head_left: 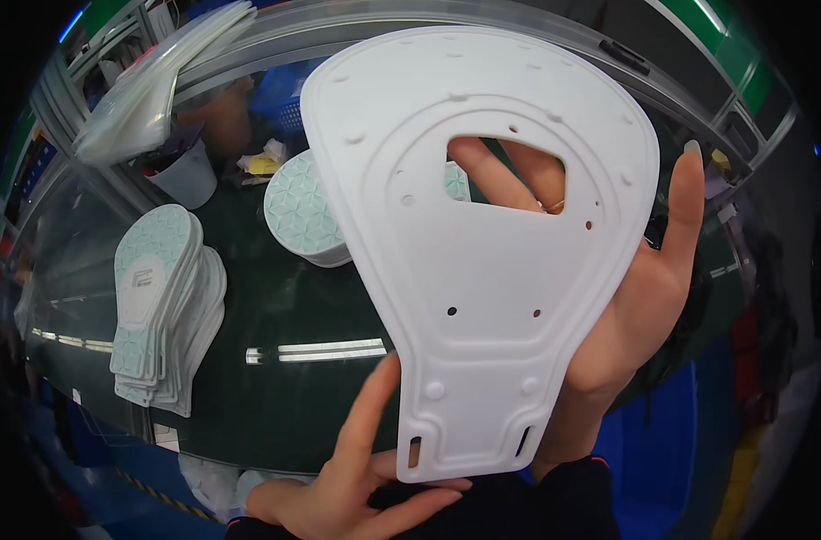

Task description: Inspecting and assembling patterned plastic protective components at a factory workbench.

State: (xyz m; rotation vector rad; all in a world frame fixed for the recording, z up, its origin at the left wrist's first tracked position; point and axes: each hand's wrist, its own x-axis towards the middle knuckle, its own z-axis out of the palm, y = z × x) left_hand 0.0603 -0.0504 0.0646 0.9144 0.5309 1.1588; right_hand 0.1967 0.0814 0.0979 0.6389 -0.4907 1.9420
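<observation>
A white plastic paddle-shaped panel (482, 261) is held up close in front of me, its broad rounded end away from me. It has a four-sided cutout, small round holes, raised ribs and two slots at the narrow end. My left hand (338, 481) grips that narrow end, thumb along the left edge and fingers at the bottom. Behind the panel, my right hand (640, 306) supports it from below; some of its fingers show through the cutout and one digit stands up past the right edge. The rest of that hand's fingers are hidden by the panel.
On the dark green table (266, 396) at left lies a stack of similar panels (163, 306) with pale green patterned padding. Another padded stack (304, 211) sits partly behind my panel. Farther back are a white bin (185, 171), clear plastic bags (140, 103) and a blue basket (280, 99).
</observation>
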